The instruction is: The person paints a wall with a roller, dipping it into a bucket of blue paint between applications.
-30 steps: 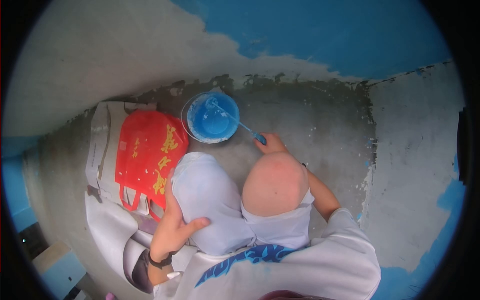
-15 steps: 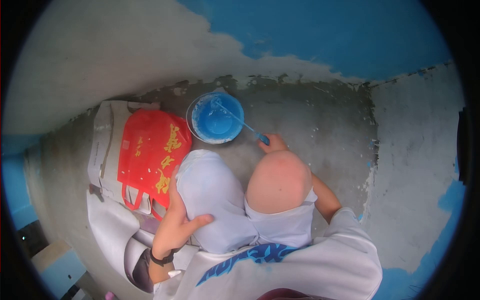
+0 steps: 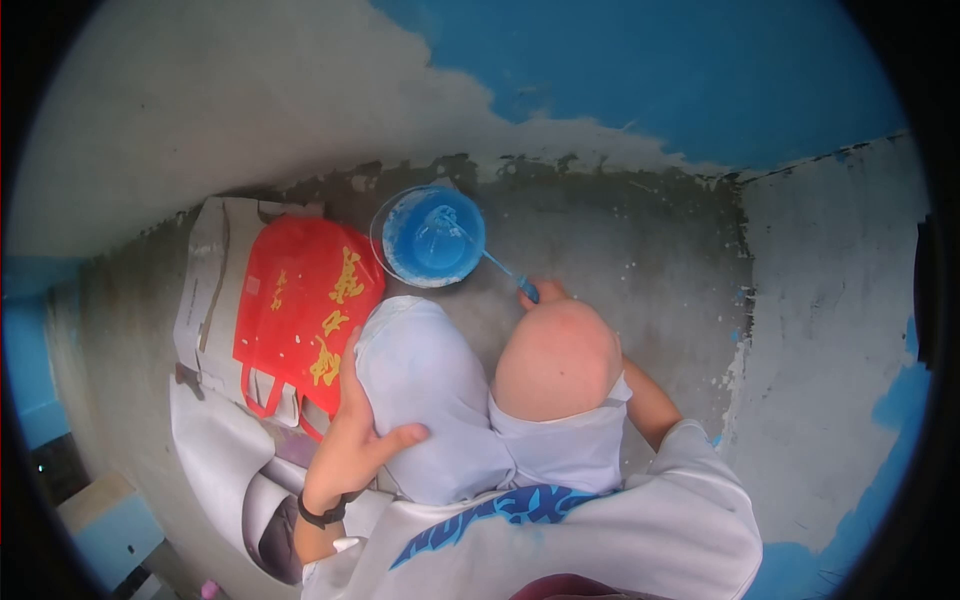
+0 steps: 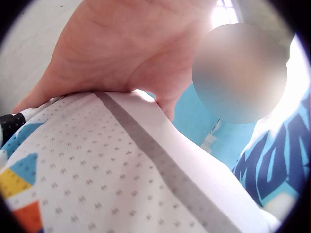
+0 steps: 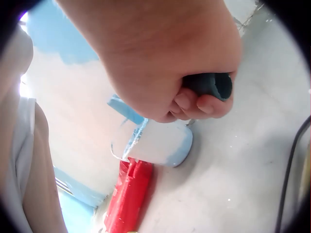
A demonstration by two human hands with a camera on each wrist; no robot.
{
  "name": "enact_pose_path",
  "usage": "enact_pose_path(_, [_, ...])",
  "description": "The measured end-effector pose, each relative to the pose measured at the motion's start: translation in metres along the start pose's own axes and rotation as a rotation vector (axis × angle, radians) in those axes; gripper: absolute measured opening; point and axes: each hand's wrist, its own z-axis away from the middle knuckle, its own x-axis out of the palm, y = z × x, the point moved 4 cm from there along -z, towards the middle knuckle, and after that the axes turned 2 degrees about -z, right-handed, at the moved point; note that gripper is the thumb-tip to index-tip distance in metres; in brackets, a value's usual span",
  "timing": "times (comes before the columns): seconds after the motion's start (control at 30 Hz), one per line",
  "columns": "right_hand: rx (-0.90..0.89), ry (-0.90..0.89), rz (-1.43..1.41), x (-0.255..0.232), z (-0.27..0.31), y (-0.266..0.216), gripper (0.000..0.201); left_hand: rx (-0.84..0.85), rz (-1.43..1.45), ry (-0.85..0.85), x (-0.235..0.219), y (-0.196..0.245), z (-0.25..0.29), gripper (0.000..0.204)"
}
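Note:
In the head view, my right hand grips the blue handle of a thin-rodded paint roller, just beyond the right knee. In the right wrist view, my fingers are curled round the dark handle end. The roller's rod slants over the rim of a paint bucket, its head inside at the blue paint. My left hand rests on the left thigh, thumb spread from the fingers; in the left wrist view its palm lies against the white patterned shorts.
Left of the bucket a red bag lies on flattened cardboard. The wall behind is partly painted blue, and a grey side wall rises at right. In the right wrist view, a dark cable runs along the floor.
The roller head has shifted within the bucket, toward the right and slightly nearer me. My right hand has moved slightly, still gripping the handle. The left hand stays on the thigh.

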Motion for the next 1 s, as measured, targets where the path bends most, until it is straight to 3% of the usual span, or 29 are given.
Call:
enact_pose_path(0.07, [-0.026,-0.015,0.057,0.001,-0.001,0.009,0.021,0.012,-0.007,0.003,-0.001,-0.003,0.000,0.123])
enact_pose_path(0.17, [0.037,-0.022,0.005,-0.007,0.013,-0.017,0.021,0.021,-0.010,0.007,-0.002,-0.005,0.000,0.123])
enact_pose_path(0.23, [-0.009,0.174,0.078,-0.013,0.028,-0.041,0.022,0.018,-0.001,0.006,0.001,-0.005,0.003,0.123])
enact_pose_path(0.37, [-0.107,0.160,-0.010,-0.003,0.014,-0.005,0.024,0.019,-0.017,0.006,-0.001,-0.005,0.001,0.124])
enact_pose_path(0.47, [0.047,0.008,-0.024,0.004,0.001,0.019,0.023,0.024,-0.051,0.002,-0.003,-0.005,0.000,0.124])
enact_pose_path(0.53, [0.105,0.116,-0.036,-0.009,0.016,-0.012,0.020,0.015,-0.023,0.010,0.000,-0.004,0.003,0.124])
enact_pose_path(0.63, [0.095,0.100,-0.076,-0.011,0.017,-0.022,0.018,-0.010,-0.020,0.004,-0.002,0.003,0.003,0.123])
enact_pose_path(0.73, [0.043,0.003,0.072,0.002,0.003,0.011,0.018,0.023,-0.106,0.005,-0.004,-0.003,-0.002,0.123])
enact_pose_path(0.87, [0.106,0.048,-0.102,-0.003,0.008,0.008,0.017,0.008,-0.129,-0.013,-0.005,-0.006,0.000,0.123])
enact_pose_path(0.93, [0.008,0.113,-0.129,-0.010,0.016,-0.012,0.016,-0.002,-0.123,-0.015,-0.003,-0.006,0.002,0.123])
enact_pose_path(1.0, [-0.029,0.109,-0.041,-0.003,0.011,-0.002,0.016,-0.011,-0.087,-0.012,-0.004,-0.007,-0.001,0.124])
